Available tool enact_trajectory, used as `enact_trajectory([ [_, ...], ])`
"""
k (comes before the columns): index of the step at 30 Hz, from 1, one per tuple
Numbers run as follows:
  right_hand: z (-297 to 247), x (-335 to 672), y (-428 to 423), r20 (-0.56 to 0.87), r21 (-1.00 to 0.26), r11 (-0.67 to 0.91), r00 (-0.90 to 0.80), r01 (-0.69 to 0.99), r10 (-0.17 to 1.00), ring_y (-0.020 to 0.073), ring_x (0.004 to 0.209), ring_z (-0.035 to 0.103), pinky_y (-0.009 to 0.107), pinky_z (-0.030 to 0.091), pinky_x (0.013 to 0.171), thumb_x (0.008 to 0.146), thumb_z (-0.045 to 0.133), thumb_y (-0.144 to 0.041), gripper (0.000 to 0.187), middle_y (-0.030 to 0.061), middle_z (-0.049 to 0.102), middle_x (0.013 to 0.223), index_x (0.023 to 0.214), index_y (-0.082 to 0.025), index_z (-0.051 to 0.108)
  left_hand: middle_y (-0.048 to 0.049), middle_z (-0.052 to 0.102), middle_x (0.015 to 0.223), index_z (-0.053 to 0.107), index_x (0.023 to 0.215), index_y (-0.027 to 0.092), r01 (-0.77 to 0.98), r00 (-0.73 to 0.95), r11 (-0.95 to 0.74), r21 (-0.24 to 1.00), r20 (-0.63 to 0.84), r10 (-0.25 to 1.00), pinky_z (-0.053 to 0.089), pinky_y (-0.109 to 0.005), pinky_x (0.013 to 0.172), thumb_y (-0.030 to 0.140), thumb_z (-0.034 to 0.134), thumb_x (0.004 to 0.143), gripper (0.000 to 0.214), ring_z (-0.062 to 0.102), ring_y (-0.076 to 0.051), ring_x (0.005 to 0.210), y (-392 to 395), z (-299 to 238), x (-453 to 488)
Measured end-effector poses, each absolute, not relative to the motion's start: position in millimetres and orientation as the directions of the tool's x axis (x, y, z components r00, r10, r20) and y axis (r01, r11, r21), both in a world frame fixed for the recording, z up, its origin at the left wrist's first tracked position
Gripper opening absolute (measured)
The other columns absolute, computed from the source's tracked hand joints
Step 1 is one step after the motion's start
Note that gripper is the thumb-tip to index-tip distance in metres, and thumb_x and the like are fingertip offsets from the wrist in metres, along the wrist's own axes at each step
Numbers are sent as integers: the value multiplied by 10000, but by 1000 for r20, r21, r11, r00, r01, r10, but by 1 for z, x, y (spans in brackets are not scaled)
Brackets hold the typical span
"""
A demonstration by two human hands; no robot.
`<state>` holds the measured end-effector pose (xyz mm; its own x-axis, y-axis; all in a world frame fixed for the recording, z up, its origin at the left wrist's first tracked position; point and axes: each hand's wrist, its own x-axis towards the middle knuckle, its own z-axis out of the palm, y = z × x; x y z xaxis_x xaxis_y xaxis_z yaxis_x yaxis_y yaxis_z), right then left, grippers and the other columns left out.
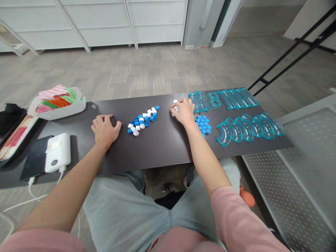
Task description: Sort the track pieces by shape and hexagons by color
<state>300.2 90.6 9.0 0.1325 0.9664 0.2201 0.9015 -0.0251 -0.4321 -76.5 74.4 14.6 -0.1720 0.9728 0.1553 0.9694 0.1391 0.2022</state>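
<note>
Right hand at the white hexagonal pieces, left hand resting on the table

The mixed pile (141,121) of blue and white pieces lies between the hands, its long axis slanting from near left to far right; the small blocks in it are faceted, tipped at varied angles. The right hand (184,111) bends its fingers down over a small cluster of white pieces (174,108); whether it grips one, I cannot tell. Just beside its wrist, blue pieces (203,125) sit flat in a tight honeycomb. The left hand (105,130) rests on the smooth, dark table (157,150), palm down, thumb wide of the fingers. At the right, translucent teal straight channels (237,98) run lengthwise away from the person, and glossy curved channels (248,128) form a nearer row of arcs
</note>
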Motion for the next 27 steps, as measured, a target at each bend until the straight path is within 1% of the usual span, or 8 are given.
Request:
enact_trajectory([
  [4,9,299,91,210,-431,-34,137,902,968,425,1370,522,552,445,1138,1127,767,-397,220,164,706,1371,1200,-304,952,-282,591,1698,686,1613,163,970,-173,141,196,155,973,442,-684,1365,455,570,1087,612,524,-507,1597,74,15,-76],
  [9,9,300,90,214,-435,-37,143,900,966,425,1385,539,562,457,1157,1125,765,-389,205,161,715,1372,1182,-296,939,-284,599,1686,696,1595,183,968,-159,122,220,161,974,447,-698,1351,468,579,1088,593,532,-518,1581,73,15,-78],
  [13,9,300,90,221,-444,-35,147,895,964,427,1380,549,569,455,1159,1115,769,-383,191,160,720,1357,1158,-289,930,-271,591,1691,698,1579,201,965,-161,122,233,156,975,439,-683,1353,475,591,1081,579,523,-513,1586,73,16,-79],
  [19,16,299,86,273,-426,21,107,904,956,430,1384,566,560,444,1161,1134,762,-439,249,158,737,1378,1271,-287,903,-272,583,1693,684,1593,203,962,-169,132,239,143,975,426,-684,1361,460,594,1096,567,513,-513,1600,73,17,-78],
  [21,21,295,81,298,-411,77,54,908,953,416,1374,586,546,433,1163,1134,769,-430,233,146,748,1366,1266,-282,893,-285,570,1702,680,1602,185,964,-162,128,235,133,978,421,-693,1365,463,592,1103,578,506,-524,1611,74,17,-78],
  [23,24,287,75,324,-410,189,-51,892,945,379,1314,620,515,424,1147,1151,745,-409,209,127,766,1306,1233,-272,880,-299,562,1700,677,1608,167,964,-157,123,234,131,979,416,-699,1367,460,592,1105,587,502,-530,1616,74,17,-78],
  [25,26,272,69,353,-418,370,-227,830,908,324,1212,655,468,422,1101,1184,689,-390,217,103,780,1218,1194,-258,861,-299,563,1692,678,1604,167,962,-160,123,244,137,978,413,-698,1369,451,598,1103,581,503,-529,1615,74,17,-77],
  [27,26,250,65,389,-405,579,-440,708,810,277,1110,675,425,421,1027,1213,637,-374,249,79,782,1124,1151,-248,842,-285,570,1687,683,1594,189,958,-169,127,259,145,975,413,-696,1370,447,614,1095,566,506,-524,1612,74,16,-77],
])
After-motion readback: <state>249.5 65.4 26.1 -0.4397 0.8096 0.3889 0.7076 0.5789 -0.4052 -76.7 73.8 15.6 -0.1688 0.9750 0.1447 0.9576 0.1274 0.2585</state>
